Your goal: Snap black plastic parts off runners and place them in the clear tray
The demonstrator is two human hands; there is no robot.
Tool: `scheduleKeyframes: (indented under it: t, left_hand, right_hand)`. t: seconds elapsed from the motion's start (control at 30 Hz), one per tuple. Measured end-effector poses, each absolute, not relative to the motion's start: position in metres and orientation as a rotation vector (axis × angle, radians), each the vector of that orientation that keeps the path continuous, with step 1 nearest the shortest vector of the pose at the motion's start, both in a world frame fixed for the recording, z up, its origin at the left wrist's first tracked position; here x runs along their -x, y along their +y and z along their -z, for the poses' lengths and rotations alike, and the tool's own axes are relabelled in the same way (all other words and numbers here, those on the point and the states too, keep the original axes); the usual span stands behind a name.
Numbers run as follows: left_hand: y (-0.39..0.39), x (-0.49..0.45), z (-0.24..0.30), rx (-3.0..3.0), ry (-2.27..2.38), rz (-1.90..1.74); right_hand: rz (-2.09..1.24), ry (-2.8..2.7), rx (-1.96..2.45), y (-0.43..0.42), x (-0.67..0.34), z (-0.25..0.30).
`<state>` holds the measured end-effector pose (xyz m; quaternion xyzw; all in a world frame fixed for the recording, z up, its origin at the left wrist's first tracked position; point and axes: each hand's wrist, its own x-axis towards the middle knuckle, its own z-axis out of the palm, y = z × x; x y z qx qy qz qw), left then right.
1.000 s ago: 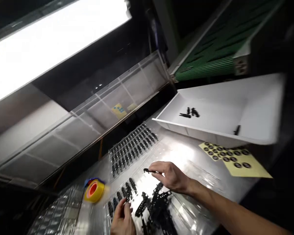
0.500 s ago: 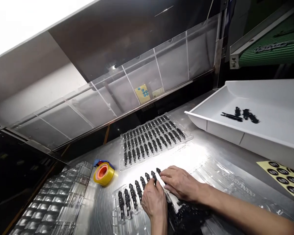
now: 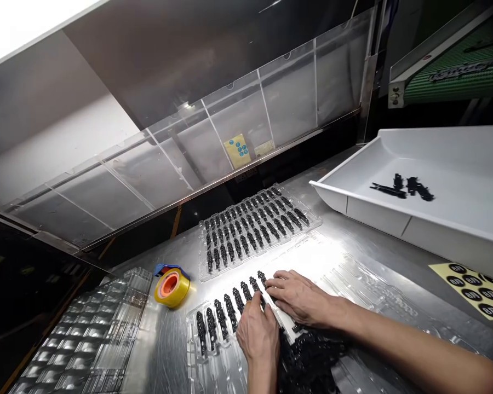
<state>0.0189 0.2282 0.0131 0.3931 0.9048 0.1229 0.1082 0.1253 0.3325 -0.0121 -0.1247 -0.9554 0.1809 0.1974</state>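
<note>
A row of small black textured plastic parts [image 3: 219, 314] lies in the slots of a clear plastic tray [image 3: 192, 364] in front of me. My left hand [image 3: 258, 334] is closed, thumb and index finger around a black part toward the right end of the row. Beside it, my right hand [image 3: 298, 298] reaches in from the right, its curled fingertips on the last part of the row; its grip is partly hidden. Below my hands is a loose heap of black parts [image 3: 312, 358]. A second clear tray [image 3: 316, 221] filled with rows of similar parts lies behind.
Stacked clear trays [image 3: 86, 334] stand at the left, near a yellow tape roll [image 3: 181, 290]. At the right is a white bin [image 3: 370, 213] with several black pieces, and a sheet of round black stickers [image 3: 439, 269]. A green conveyor [image 3: 447, 85] runs at upper right.
The camera view has shifted slightly. My right hand's fingers have spread a little at the end of the row; my left hand stays at nearly the same place over the parts.
</note>
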Motion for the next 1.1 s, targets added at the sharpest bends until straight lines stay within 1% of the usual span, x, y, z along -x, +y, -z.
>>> scheduleKeyframes:
  t: [0.4, 0.57, 0.7, 0.83, 0.9, 1.03, 1.1]
  left_hand:
    - [0.220, -0.012, -0.013, -1.281, 2.666, -0.382]
    - [0.201, -0.014, -0.011, -1.331, 2.631, -0.453]
    - [0.171, -0.020, -0.004, -1.361, 2.522, -0.585]
    - [0.161, -0.029, 0.003, -1.445, 2.449, -0.541]
    - [0.162, -0.032, 0.004, -1.450, 2.434, -0.575]
    - [0.161, -0.029, 0.003, -1.489, 2.334, -0.779]
    - [0.157, -0.024, 0.002, -1.418, 2.296, -0.891]
  right_hand:
    - [-0.518, -2.641, 0.361, 0.316, -0.142, 0.026]
    - [-0.561, -2.642, 0.346, 0.316, -0.149, 0.019]
    - [-0.681, -2.586, 0.408, 0.311, -0.173, 0.004]
    - [-0.797, -2.684, 0.644, 0.292, -0.205, -0.008]
    - [-0.904, -2.682, 0.700, 0.283, -0.217, -0.013]
    - [-1.148, -2.511, 0.786, 0.275, -0.226, -0.021]
    - [-1.160, -2.438, 0.754, 0.274, -0.226, -0.026]
